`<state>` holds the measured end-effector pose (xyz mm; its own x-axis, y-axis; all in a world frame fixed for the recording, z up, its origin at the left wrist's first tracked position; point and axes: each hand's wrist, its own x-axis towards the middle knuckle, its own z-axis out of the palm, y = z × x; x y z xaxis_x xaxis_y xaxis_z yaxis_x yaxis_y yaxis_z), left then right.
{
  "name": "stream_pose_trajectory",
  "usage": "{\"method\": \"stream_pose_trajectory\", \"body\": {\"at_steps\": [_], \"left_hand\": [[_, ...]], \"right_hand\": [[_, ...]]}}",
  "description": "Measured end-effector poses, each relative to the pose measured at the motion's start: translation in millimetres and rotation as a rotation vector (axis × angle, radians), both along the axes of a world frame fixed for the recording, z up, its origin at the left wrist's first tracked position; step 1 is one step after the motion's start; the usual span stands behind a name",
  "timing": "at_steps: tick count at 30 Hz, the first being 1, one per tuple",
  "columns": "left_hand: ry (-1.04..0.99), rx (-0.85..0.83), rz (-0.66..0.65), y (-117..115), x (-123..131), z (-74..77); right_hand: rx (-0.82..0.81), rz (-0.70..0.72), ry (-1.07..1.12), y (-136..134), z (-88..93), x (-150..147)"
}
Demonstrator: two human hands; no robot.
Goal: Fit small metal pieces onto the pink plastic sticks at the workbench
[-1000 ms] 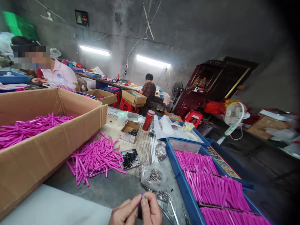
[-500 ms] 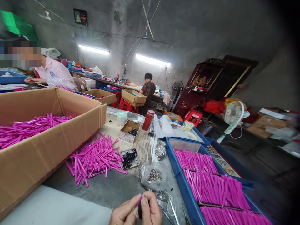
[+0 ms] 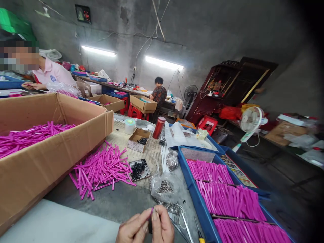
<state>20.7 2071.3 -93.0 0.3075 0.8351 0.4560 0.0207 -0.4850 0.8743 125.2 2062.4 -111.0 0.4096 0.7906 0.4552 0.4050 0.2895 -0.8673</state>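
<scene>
At the bottom edge of the view my left hand (image 3: 133,227) and my right hand (image 3: 162,225) are pressed together, fingertips pinched on a small magenta plastic stick (image 3: 151,212) with a dark piece between the hands. Only its tip shows. A loose heap of magenta sticks (image 3: 101,168) lies on the table ahead of my hands. Beside it stands a small metal tray of black parts (image 3: 138,169).
A big cardboard box (image 3: 45,158) with magenta sticks stands at the left. At the right, a blue tray (image 3: 194,199) holds rows of magenta sticks. Clear bags of metal bits (image 3: 165,186), a small carton (image 3: 137,139), a red flask (image 3: 158,128). Other people sit at the left and at the back.
My hands stay pinched together on the stick. The view has shifted slightly, so everything sits a little lower-left to higher; nothing on the table has moved.
</scene>
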Motion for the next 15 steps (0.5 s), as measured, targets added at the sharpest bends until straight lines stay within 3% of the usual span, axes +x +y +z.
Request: {"method": "stream_pose_trajectory", "body": {"at_steps": [10,15], "left_hand": [[0.02,0.036,0.013,-0.6,0.8,3.5],[0.048,0.157,0.051,-5.6,1.5,9.2]], "right_hand": [[-0.032,0.042,0.042,-3.0,3.6,-0.4],[-0.047,0.09,0.059,-8.5,11.8,1.1]]}}
